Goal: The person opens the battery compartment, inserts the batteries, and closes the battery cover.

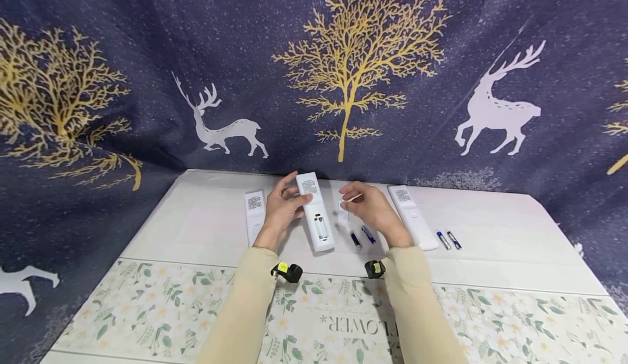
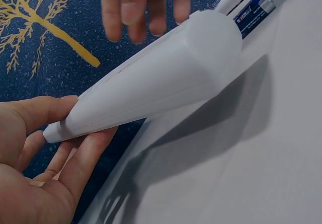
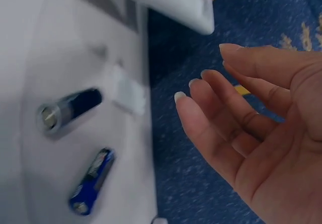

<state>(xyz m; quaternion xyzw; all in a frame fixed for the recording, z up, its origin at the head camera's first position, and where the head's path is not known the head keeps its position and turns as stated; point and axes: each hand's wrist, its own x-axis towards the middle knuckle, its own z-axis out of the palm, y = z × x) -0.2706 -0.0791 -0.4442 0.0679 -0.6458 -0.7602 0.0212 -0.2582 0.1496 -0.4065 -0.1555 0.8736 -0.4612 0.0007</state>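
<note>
My left hand (image 1: 282, 208) pinches a white remote control (image 1: 309, 203) near its far end, thumb on top and fingers beneath. Its back faces up, and the battery compartment (image 1: 321, 228) has no cover on it. In the left wrist view the remote (image 2: 156, 78) is tilted and raised over its shadow. My right hand (image 1: 370, 208) hovers beside it with fingers loosely bent, and the right wrist view shows nothing between them. Under that hand a small white battery cover (image 3: 128, 90) lies on the table. Two dark blue batteries, one (image 1: 355, 240) beside the other (image 1: 368, 234), lie close by.
Another white remote (image 1: 254, 217) lies to the left, partly behind my left wrist. A third remote (image 1: 414, 222) lies right of my right hand, with two more batteries (image 1: 444, 240) beside it. A dark blue printed cloth (image 1: 304, 129) hangs behind the table.
</note>
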